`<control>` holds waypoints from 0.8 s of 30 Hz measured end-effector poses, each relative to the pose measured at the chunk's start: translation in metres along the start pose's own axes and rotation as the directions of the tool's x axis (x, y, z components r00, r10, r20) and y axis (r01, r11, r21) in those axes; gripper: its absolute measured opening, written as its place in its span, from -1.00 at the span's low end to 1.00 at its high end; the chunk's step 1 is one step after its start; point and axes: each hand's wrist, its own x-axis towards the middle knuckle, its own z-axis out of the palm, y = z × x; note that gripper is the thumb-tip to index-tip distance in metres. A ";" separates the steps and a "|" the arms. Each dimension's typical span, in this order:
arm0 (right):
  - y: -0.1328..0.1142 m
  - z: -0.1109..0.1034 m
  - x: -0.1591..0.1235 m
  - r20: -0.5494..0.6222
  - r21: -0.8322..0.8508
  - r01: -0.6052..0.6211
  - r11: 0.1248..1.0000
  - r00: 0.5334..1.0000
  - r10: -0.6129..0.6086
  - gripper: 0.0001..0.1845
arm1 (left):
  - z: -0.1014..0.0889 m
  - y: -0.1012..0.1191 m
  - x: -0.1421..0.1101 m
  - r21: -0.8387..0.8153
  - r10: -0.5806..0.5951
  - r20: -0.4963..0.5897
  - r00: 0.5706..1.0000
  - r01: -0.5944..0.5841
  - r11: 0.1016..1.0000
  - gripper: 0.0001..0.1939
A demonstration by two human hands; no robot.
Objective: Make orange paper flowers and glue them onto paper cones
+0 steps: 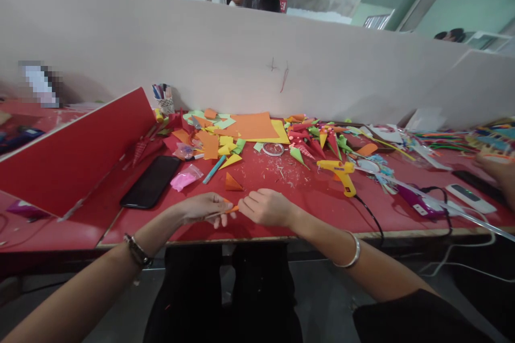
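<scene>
Over the table's front edge, my left hand (pixel 207 208) and my right hand (pixel 263 207) meet around a small piece of orange paper (pixel 230 209). Both hands are closed, with the paper pinched between them. A thin pale stick-like thing also shows at my left fingers; I cannot make out what it is. Just beyond my hands lies a folded orange paper piece (pixel 232 182). A teal stick-shaped item (pixel 214 169) and a yellow paper triangle (pixel 230 161) rest farther back.
A yellow glue gun (pixel 341 174) lies to the right, its black cord running over the table edge. On the left are a black phone (pixel 151 182) and a standing red board (pixel 80 155). Paper cones (pixel 314 139) and orange sheets (pixel 253 125) lie along the back. Another person's hand (pixel 497 169) is at far right.
</scene>
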 end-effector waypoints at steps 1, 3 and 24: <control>0.001 -0.001 -0.001 0.009 0.010 -0.002 1.000 1.000 0.002 -0.73 | 0.004 -0.001 -0.001 0.001 0.036 -0.032 0.999 -0.036 0.999 -0.61; 0.002 -0.002 -0.001 0.062 0.046 -0.036 0.998 0.998 0.033 -0.71 | 0.011 -0.002 -0.002 0.084 0.132 -0.112 0.985 -0.123 0.989 -0.60; 0.018 -0.004 0.008 0.648 0.758 -0.637 -0.138 0.760 0.053 -0.63 | 0.022 0.004 -0.013 0.957 0.692 0.255 0.675 -0.074 -0.280 -0.62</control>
